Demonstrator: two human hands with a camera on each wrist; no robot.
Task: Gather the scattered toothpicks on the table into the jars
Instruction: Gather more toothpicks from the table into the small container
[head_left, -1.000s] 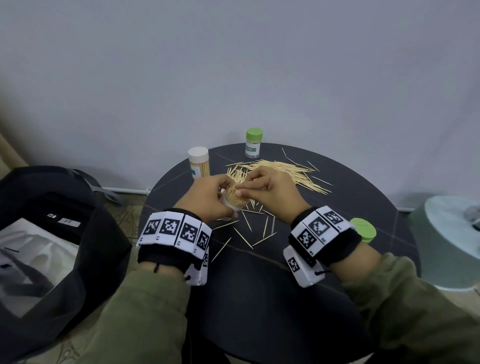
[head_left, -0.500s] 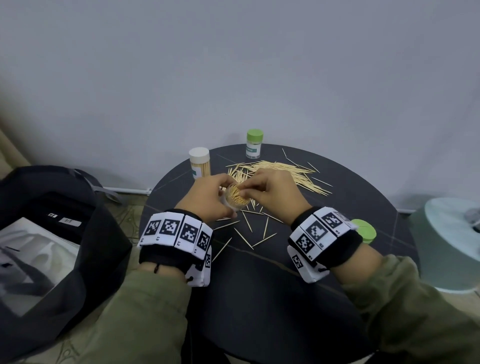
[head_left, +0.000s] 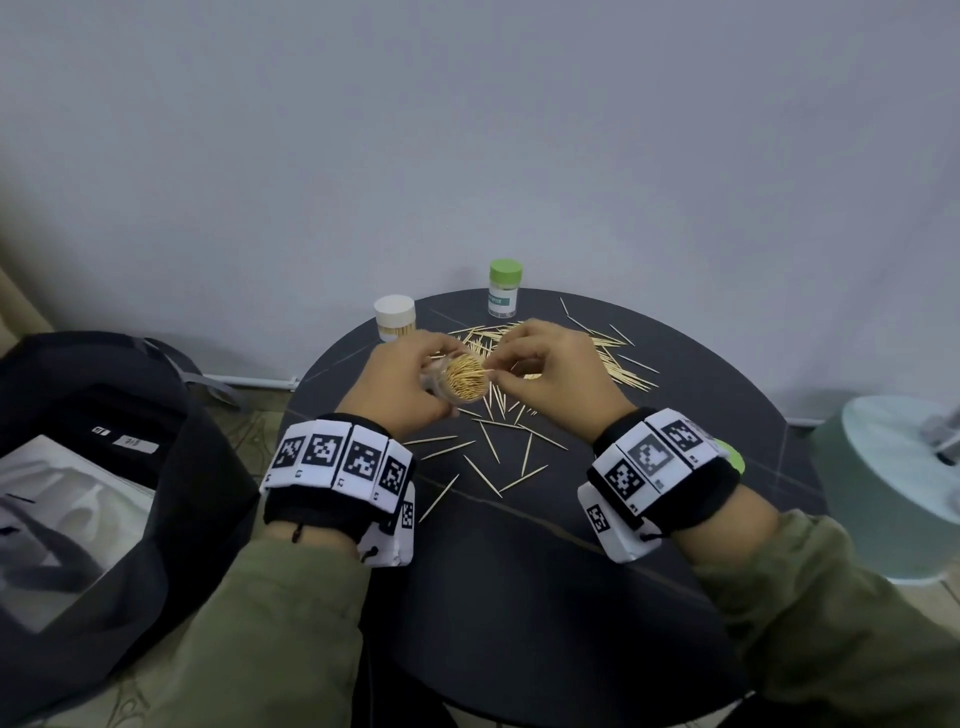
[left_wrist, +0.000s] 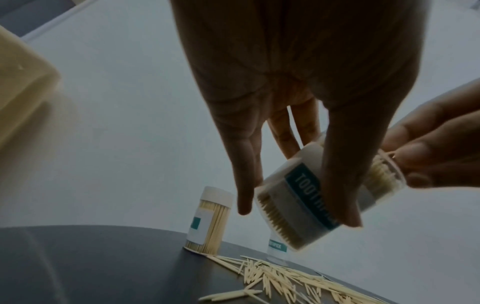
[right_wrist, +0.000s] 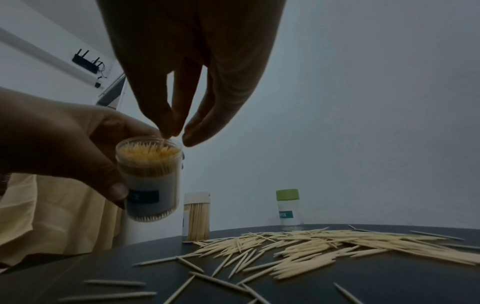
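My left hand (head_left: 415, 382) grips an open clear jar (head_left: 466, 383) packed with toothpicks, tilted with its mouth toward me, above the round dark table (head_left: 519, 571). In the left wrist view the thumb and fingers wrap the jar (left_wrist: 298, 197). My right hand (head_left: 511, 366) is at the jar's mouth and pinches a toothpick (left_wrist: 389, 153) between thumb and fingertips (right_wrist: 168, 131), just over the jar (right_wrist: 149, 174). Loose toothpicks (head_left: 493, 452) lie under the hands, and a bigger pile (right_wrist: 324, 244) spreads to the right behind them.
A white-lidded jar of toothpicks (head_left: 395, 318) and a green-lidded jar (head_left: 505, 291) stand at the table's far edge. A loose green lid (head_left: 731, 457) lies by my right wrist. A black bag (head_left: 104, 467) sits to the left, a pale green stool (head_left: 893, 483) to the right.
The jar has tipped a little more toward me, so its packed mouth shows better. Both hands stay together at the same spot over the table.
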